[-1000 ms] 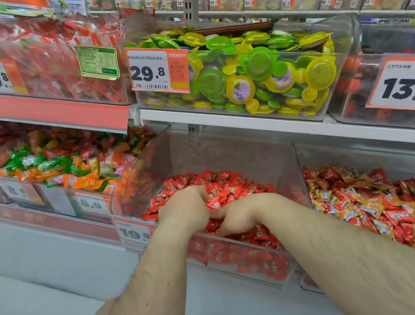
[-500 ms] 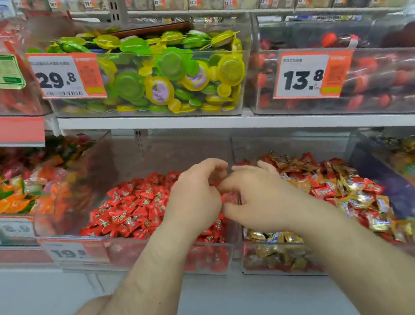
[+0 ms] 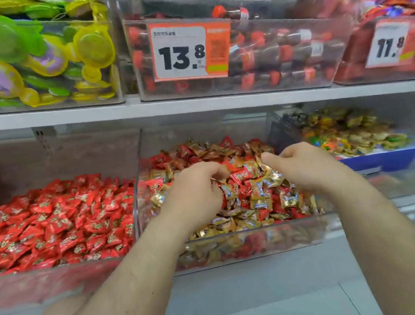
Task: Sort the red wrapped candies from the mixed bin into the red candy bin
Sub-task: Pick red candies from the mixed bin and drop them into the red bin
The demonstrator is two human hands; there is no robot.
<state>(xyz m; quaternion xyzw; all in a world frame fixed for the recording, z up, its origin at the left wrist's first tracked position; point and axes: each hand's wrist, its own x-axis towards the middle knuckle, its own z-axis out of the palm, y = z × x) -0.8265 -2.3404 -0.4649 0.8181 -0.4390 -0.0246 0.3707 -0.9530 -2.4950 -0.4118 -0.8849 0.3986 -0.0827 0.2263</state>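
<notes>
The mixed bin [image 3: 256, 242] is a clear bin at centre, filled with red and gold wrapped candies [image 3: 242, 176]. To its left stands the red candy bin [image 3: 43, 283], full of red wrapped candies [image 3: 55, 224]. Both my hands hover over the mixed bin's pile. My left hand [image 3: 195, 192] is over the left half, fingers loosely curled downward, touching the candies. My right hand [image 3: 304, 166] is over the right half, thumb pointing left and fingers loosely curled. I see no candy held in either hand.
A bin of multicoloured candies [image 3: 348, 133] with a blue front sits to the right. The upper shelf [image 3: 192, 105] carries a bin of green and yellow sweets [image 3: 19, 59], a bin tagged 13.8 [image 3: 188, 50] and a bin tagged 11.8 [image 3: 388, 44].
Both hands moved right, from over the red candy bin to over the mixed bin, and have drawn apart. The view has shifted right and closer.
</notes>
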